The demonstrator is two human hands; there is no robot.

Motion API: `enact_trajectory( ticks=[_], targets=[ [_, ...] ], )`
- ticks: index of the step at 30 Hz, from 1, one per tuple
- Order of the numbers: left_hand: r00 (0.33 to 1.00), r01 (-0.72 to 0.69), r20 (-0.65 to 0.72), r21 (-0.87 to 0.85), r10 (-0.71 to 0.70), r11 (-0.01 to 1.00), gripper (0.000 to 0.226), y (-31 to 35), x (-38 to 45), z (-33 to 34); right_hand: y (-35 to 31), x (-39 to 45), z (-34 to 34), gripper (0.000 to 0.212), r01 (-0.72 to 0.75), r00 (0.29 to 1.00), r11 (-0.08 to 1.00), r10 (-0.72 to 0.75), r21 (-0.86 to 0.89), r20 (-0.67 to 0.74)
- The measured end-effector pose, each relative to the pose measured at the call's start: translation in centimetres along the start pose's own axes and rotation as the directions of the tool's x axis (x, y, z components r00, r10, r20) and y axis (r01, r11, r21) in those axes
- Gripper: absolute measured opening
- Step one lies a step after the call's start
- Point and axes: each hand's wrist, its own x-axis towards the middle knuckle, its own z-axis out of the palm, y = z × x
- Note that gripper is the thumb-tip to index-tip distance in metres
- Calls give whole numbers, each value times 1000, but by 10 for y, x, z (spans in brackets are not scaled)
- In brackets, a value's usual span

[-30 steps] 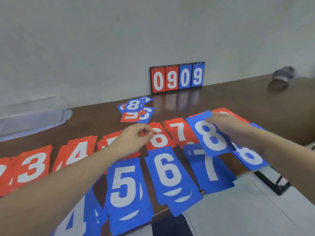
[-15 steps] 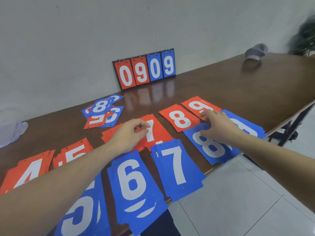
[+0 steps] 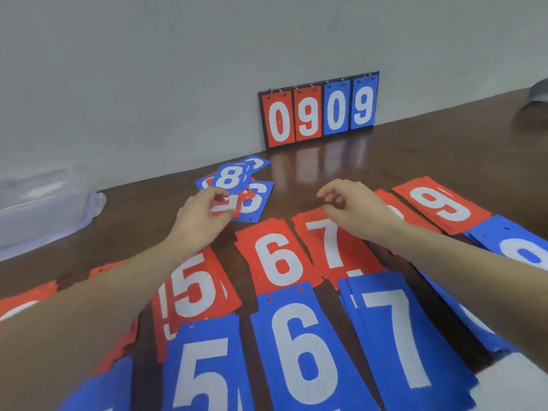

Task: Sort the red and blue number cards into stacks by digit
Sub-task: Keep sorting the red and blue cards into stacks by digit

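Unsorted card pile (image 3: pixel 237 188) sits loose at the table's (image 3: pixel 444 149) far edge, left hand (image 3: pixel 201 218) pinching a red card (image 3: pixel 225 206) at its near side, right hand (image 3: pixel 355 212) slack and empty over the red 7 stack (image 3: pixel 332 247); risk: lifting drags overlapping cards along or scatters them.
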Motion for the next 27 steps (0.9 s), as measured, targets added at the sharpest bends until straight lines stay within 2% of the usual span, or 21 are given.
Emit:
enact_trajectory(
  ticks=[3,6,9,12,14,16,20,23,27],
  targets=[
    [998,65,17,23,-65,998,48,-30,16,-9,-22,32,26,24,34,999,998,-35,54,25],
    [996,49,76,97,-57,994,62,-48,26,-10,-41,65,49,25,57,994,997,-62,61,89],
    [983,-78,180,243,34,967,55,-63,32,-12,-57,100,71,34,88,986,996,-90,25,141],
    [962,-146,262,242,80,959,37,-79,39,-22,-69,135,94,52,118,978,992,-110,-37,179],
    [955,-164,280,216,100,962,40,-89,41,-31,-76,153,110,56,135,970,987,-113,-91,216],
    [958,-162,265,180,111,970,47,-98,42,-38,-81,166,124,62,136,964,980,-97,-143,247],
    [987,-72,152,78,60,994,23,-116,39,-43,-86,177,141,83,94,955,967,-21,-235,294],
    [994,-17,110,74,9,997,34,-124,41,-39,-86,179,145,86,79,950,950,19,-301,313],
    [993,18,115,86,-27,996,60,-119,41,-40,-95,178,143,75,84,953,943,18,-321,304]
  ],
)
